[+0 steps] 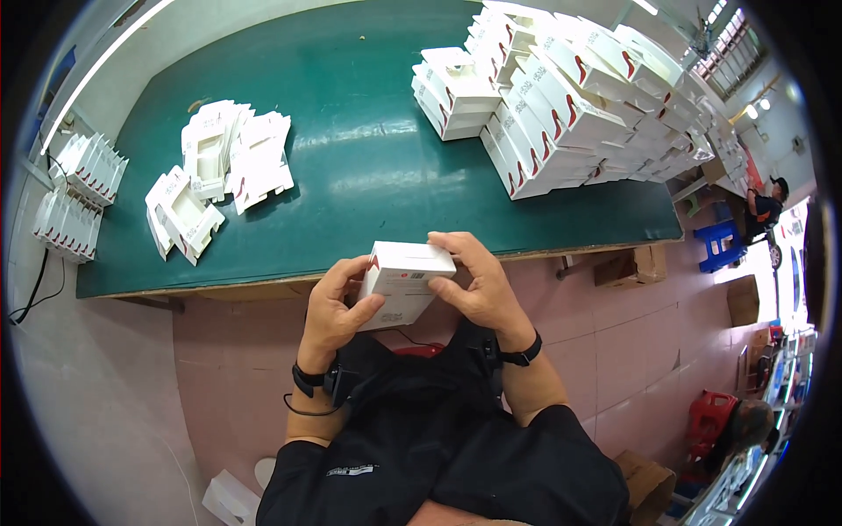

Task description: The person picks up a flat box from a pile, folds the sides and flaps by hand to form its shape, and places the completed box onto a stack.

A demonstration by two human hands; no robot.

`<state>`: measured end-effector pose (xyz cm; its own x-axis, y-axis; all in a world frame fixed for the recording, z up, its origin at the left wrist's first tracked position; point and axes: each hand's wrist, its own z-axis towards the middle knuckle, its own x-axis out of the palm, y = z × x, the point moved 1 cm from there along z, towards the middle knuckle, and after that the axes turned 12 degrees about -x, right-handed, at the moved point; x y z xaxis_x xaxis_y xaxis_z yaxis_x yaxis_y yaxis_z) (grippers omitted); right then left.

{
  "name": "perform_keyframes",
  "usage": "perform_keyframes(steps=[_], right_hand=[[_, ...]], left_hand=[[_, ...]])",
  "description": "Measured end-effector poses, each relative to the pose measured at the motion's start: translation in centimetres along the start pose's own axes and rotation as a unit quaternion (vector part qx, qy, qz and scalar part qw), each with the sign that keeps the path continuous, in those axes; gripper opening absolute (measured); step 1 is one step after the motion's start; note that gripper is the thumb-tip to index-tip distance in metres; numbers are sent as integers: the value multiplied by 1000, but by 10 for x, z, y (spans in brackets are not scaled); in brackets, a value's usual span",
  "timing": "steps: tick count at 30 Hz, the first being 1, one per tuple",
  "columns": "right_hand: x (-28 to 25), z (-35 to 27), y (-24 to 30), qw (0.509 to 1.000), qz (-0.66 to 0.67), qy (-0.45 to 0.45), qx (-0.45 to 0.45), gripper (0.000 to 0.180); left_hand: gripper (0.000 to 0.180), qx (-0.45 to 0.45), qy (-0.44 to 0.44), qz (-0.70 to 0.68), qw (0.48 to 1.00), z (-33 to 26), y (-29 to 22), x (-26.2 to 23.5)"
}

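A small white box (402,282) with a red mark is held in front of my body, just below the near edge of the green table (351,149). My left hand (333,307) grips its left side with the thumb on the front face. My right hand (474,280) holds its right end, fingers curled over the top edge. Both wrists wear black bands.
A large stack of closed white boxes (570,96) fills the table's far right. Flat white cardboard inserts (219,167) lie in piles at the left. More white pieces (79,193) stand off the table's left end. A person (765,206) is at the far right, by a blue stool (719,241).
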<state>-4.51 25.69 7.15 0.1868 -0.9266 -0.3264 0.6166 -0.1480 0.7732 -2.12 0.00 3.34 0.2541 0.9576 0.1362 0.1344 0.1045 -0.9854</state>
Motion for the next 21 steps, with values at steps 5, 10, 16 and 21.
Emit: perform_keyframes(steps=[5, 10, 16, 21], right_hand=[[-15, 12, 17, 997, -11, 67, 23, 60], [-18, 18, 25, 993, -75, -34, -88, 61], [-14, 17, 29, 965, -145, -99, -196, 54], [4, 11, 5, 952, -168, -76, -246, 48]], left_hand=[[52, 133, -66, 129, 980, -1, -16, -2], [51, 220, -185, 151, 946, 1, -14, -5], [56, 117, -139, -25, 983, 1, -2, 2], [53, 101, -53, -199, 973, 16, 6, 15]])
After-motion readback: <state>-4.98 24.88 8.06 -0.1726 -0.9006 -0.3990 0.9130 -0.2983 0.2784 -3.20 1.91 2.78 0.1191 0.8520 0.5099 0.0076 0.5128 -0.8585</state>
